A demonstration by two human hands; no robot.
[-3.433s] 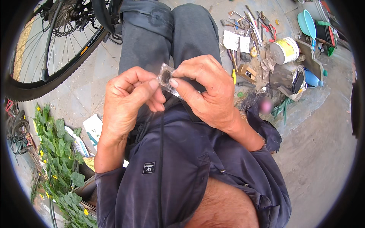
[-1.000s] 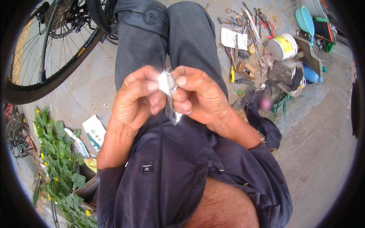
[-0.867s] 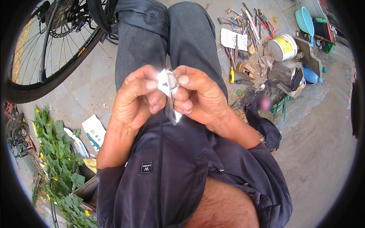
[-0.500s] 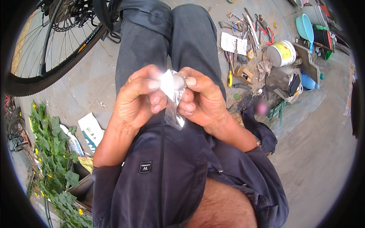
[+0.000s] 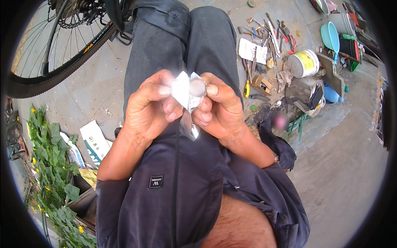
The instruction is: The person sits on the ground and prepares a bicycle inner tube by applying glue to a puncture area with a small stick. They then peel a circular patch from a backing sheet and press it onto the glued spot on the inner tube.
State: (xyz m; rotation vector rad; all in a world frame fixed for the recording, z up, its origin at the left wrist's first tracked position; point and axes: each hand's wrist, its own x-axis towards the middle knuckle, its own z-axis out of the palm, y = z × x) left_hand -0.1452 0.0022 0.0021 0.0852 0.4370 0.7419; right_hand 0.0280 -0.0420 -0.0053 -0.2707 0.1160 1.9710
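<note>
Above my lap, both hands grip a small clear plastic packet (image 5: 190,126) with crinkled, shiny sides. My left hand (image 5: 144,103) pinches its left side between thumb and fingers, where a bright white, glare-lit flap (image 5: 180,90) stands up. My right hand (image 5: 225,107) pinches the other side, its thumb at the edge of a round grey disc (image 5: 197,87) that shows behind or inside the plastic. A V-shaped gap parts the two upper points of the packet, and its lower end hangs down between my hands. Whether the disc is loose or stuck down I cannot tell.
A bicycle wheel (image 5: 62,85) stands at the far left. Hand tools (image 5: 273,41), a yellow-handled screwdriver (image 5: 247,89) and a small wooden block (image 5: 261,84) lie on the ground to the right, near a white bucket (image 5: 298,65) and a turquoise basin (image 5: 329,36). Leafy plants (image 5: 49,144) grow at left.
The top of the packet has spread apart into two points, and more of the grey disc shows. Both hands keep their pinch. The view has shifted slightly.
</note>
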